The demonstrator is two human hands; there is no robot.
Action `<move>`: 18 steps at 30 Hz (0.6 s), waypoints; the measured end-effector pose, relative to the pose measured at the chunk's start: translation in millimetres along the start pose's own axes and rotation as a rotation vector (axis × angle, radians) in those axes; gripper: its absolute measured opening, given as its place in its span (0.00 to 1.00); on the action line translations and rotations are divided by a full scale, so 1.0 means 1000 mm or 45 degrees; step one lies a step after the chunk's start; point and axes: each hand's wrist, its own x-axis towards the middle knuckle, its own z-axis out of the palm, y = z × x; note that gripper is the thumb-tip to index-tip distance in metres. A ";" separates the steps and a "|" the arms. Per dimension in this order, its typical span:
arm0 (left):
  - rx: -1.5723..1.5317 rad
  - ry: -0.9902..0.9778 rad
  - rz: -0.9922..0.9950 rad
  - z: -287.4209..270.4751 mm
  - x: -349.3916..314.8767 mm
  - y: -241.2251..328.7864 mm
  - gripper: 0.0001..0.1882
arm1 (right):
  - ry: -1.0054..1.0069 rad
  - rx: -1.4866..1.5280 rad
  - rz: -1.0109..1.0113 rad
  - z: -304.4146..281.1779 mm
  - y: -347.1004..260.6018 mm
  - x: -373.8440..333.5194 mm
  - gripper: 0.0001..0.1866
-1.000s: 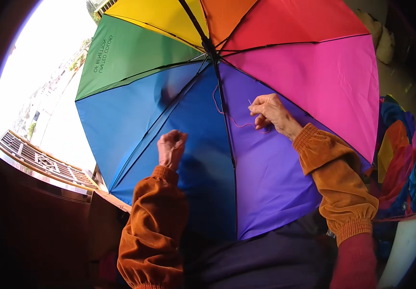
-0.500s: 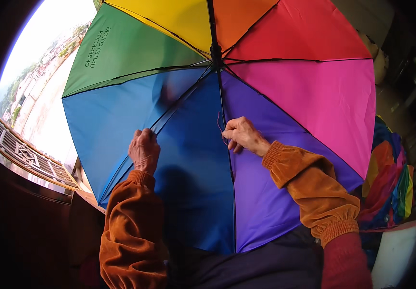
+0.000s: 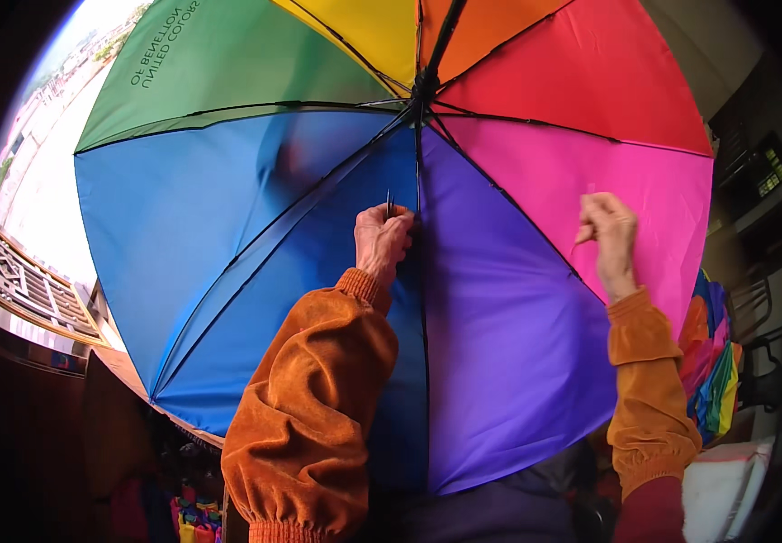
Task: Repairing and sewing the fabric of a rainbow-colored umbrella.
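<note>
An opened umbrella (image 3: 508, 380) with panels of several colours spreads before me, its inside facing me, the dark shaft (image 3: 445, 41) rising from the black hub (image 3: 424, 88). My left hand (image 3: 382, 246) is closed around a thin dark two-pointed tool (image 3: 390, 201), just left of the rib between the blue and purple panels. Most of the tool is hidden by the fingers. Over the pink panel, my right hand (image 3: 611, 233) is pinched and slightly blurred. A fine reddish thread (image 3: 577, 243) hangs at its fingertips.
A metal railing (image 3: 33, 271) and a bright outdoor view lie at left. Colourful folded fabric (image 3: 715, 362) hangs at right, near dark chairs (image 3: 762, 366) and a white block-like object (image 3: 725, 480). More bright bundles (image 3: 196, 518) sit low at left.
My left hand has moved right, close to the blue-purple rib, and the tool's tips now show. My right hand has swung right from that rib to the pink panel. The umbrella appears slightly larger.
</note>
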 end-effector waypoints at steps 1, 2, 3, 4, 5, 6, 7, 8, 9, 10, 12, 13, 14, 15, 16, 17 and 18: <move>-0.065 -0.039 -0.009 -0.004 -0.002 0.002 0.07 | -0.186 -0.141 -0.003 0.034 0.001 -0.007 0.07; -0.136 -0.084 -0.024 -0.005 -0.005 0.003 0.07 | -0.334 -0.224 0.048 0.065 0.008 -0.012 0.06; -0.218 -0.148 -0.036 -0.001 -0.006 0.002 0.06 | -0.489 -0.338 -0.038 0.083 0.018 -0.013 0.07; -0.234 -0.137 -0.045 -0.005 -0.007 0.000 0.06 | -0.507 -0.474 -0.174 0.109 0.025 -0.016 0.06; -0.294 -0.147 -0.071 -0.005 -0.006 -0.001 0.06 | -0.520 -0.618 -0.311 0.125 0.030 -0.014 0.06; -0.355 -0.157 -0.096 -0.004 -0.005 -0.002 0.05 | -0.533 -0.640 -0.307 0.134 0.033 -0.012 0.06; -0.415 -0.169 -0.124 -0.002 -0.003 -0.004 0.05 | -0.535 -0.732 -0.352 0.140 0.039 -0.008 0.05; -0.429 -0.156 -0.134 -0.005 -0.004 -0.004 0.05 | -0.547 -0.808 -0.401 0.149 0.042 -0.007 0.03; -0.455 -0.138 -0.159 -0.006 -0.005 -0.003 0.04 | -0.557 -0.884 -0.450 0.155 0.044 -0.007 0.02; -0.481 -0.124 -0.183 -0.006 -0.005 -0.002 0.03 | -0.575 -0.895 -0.447 0.158 0.045 -0.008 0.02; -0.525 -0.107 -0.219 -0.006 -0.006 -0.003 0.03 | -0.614 -0.875 -0.447 0.160 0.046 -0.011 0.02; -0.555 -0.096 -0.223 -0.006 -0.006 -0.004 0.03 | -0.631 -0.865 -0.451 0.161 0.045 -0.013 0.02; -0.584 -0.086 -0.228 -0.006 -0.007 -0.004 0.03 | -0.645 -0.878 -0.452 0.162 0.041 -0.014 0.02; -0.612 -0.076 -0.232 -0.007 -0.007 -0.005 0.03 | -0.686 -0.839 -0.414 0.162 0.035 -0.016 0.02; -0.627 -0.069 -0.236 -0.008 -0.007 -0.005 0.03 | -0.726 -0.798 -0.375 0.162 0.030 -0.017 0.02; -0.637 -0.066 -0.246 -0.009 -0.007 -0.005 0.03 | -0.766 -0.755 -0.337 0.162 0.028 -0.018 0.01; -0.649 -0.069 -0.257 -0.008 -0.007 -0.005 0.03 | -0.774 -0.768 -0.336 0.160 0.029 -0.016 0.01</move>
